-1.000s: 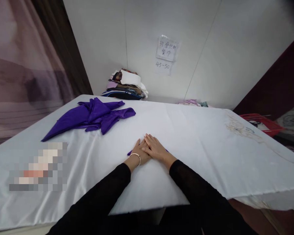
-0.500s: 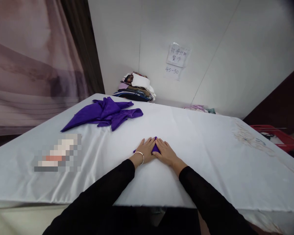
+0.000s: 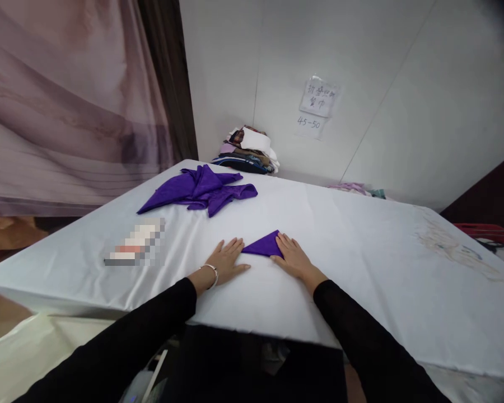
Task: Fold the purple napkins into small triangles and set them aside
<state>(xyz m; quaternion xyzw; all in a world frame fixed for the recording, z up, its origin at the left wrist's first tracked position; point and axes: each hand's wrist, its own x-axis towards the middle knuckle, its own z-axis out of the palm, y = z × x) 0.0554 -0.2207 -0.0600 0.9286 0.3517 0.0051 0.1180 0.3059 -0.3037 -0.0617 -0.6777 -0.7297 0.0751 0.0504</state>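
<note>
A purple cloth napkin [image 3: 264,245], folded into a flat triangle, lies on the white tablecloth [image 3: 319,224] between my hands. My left hand [image 3: 225,262], with a bracelet at the wrist, rests flat at the napkin's left tip, fingers stretched out. On the right part of the triangle, my right hand [image 3: 293,254] lies flat with its fingers covering that edge. More purple cloth [image 3: 201,187] lies loosely heaped at the back left of the table, apart from both hands.
A blurred-out flat object [image 3: 134,243] lies left of my hands. Folded clothes [image 3: 247,151] are stacked at the wall, with more fabric [image 3: 353,189] further right. A paper sign [image 3: 318,98] hangs on the wall. Beyond the table's right edge is a red basket [image 3: 483,232].
My left hand has slid left off the napkin's middle to its left tip, uncovering the triangle. My right hand stays on its right side. The camera view has shifted left.
</note>
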